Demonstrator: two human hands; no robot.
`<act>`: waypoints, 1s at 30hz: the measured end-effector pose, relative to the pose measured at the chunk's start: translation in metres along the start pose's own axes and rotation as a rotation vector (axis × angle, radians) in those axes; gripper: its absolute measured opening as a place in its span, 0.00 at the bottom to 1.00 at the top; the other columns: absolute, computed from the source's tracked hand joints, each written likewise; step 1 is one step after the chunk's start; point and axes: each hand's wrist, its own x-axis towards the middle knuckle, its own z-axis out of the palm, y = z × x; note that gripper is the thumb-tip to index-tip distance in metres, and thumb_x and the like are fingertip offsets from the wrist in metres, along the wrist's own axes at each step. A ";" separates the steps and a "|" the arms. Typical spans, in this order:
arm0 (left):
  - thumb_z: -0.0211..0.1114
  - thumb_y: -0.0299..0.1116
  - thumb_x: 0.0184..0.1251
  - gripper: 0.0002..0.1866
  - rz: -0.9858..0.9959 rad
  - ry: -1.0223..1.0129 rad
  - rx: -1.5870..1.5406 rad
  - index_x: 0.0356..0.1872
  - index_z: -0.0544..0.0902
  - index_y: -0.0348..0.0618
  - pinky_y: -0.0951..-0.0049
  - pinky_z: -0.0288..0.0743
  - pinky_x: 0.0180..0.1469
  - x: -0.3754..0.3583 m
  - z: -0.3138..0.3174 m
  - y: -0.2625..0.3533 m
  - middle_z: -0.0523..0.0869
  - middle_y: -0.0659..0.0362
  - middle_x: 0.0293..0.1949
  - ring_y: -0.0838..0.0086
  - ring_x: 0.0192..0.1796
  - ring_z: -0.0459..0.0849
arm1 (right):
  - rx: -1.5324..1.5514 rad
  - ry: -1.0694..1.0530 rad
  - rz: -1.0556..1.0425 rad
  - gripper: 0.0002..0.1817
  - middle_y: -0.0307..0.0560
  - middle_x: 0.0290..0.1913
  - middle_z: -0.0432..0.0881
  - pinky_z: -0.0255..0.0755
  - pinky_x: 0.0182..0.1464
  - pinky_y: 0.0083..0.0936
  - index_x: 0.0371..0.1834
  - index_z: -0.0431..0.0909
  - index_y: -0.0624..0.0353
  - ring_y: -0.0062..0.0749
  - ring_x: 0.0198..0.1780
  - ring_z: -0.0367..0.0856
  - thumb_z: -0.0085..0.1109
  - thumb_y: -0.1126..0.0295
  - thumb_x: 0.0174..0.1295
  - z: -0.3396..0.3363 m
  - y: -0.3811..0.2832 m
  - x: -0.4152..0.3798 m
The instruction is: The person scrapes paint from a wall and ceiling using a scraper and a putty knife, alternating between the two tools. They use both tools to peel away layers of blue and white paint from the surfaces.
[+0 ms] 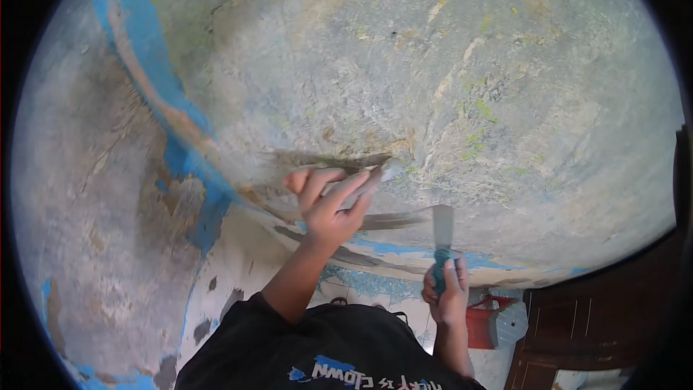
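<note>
My right hand [451, 290] is closed around the green handle of a putty knife [443, 227], its flat metal blade pointing up at the wall's lower part. Higher and to the left, my left hand [333, 209] is at the wall [505, 144], fingers bent and partly smeared by motion. A pale grey, blurred piece [390, 168] shows at its fingertips; its kind cannot be made out. The wall surface is rough, grey and scraped, with yellow-green specks. Dark shadows of the hand and knife fall across it.
Blue paint strips [191, 119] run down the left, where wall surfaces meet. Below are a white tiled floor [415, 310] with blue flakes and a red stool-like object [482, 325]. Dark brown wooden furniture [570, 321] stands at the lower right.
</note>
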 end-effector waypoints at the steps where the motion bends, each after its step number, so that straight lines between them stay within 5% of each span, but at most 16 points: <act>1: 0.79 0.26 0.42 0.18 -0.007 0.001 0.026 0.40 0.90 0.49 0.64 0.63 0.46 0.000 0.002 0.006 0.82 0.61 0.36 0.66 0.40 0.74 | -0.012 0.011 0.004 0.07 0.41 0.25 0.70 0.52 0.16 0.14 0.52 0.68 0.46 0.17 0.15 0.59 0.44 0.59 0.80 -0.007 -0.008 -0.001; 6: 0.77 0.27 0.43 0.19 -0.093 0.011 0.062 0.42 0.91 0.58 0.64 0.57 0.52 -0.013 0.014 0.023 0.81 0.68 0.36 0.68 0.44 0.72 | 0.015 -0.066 0.006 0.08 0.40 0.24 0.70 0.52 0.16 0.15 0.52 0.67 0.49 0.16 0.16 0.60 0.47 0.60 0.79 -0.039 -0.024 0.004; 22: 0.73 0.23 0.57 0.13 -0.294 0.137 0.103 0.44 0.86 0.40 0.63 0.68 0.48 -0.017 0.039 0.056 0.85 0.57 0.37 0.63 0.42 0.75 | 0.003 -0.189 0.090 0.08 0.40 0.24 0.70 0.52 0.17 0.16 0.51 0.67 0.49 0.16 0.16 0.59 0.48 0.60 0.79 -0.089 -0.035 0.018; 30: 0.72 0.22 0.58 0.11 -0.364 0.150 0.088 0.43 0.85 0.38 0.62 0.68 0.47 -0.022 0.039 0.064 0.84 0.56 0.37 0.62 0.41 0.76 | -0.040 -0.278 0.094 0.08 0.40 0.24 0.69 0.51 0.16 0.16 0.50 0.67 0.48 0.16 0.15 0.58 0.48 0.58 0.79 -0.094 -0.041 0.028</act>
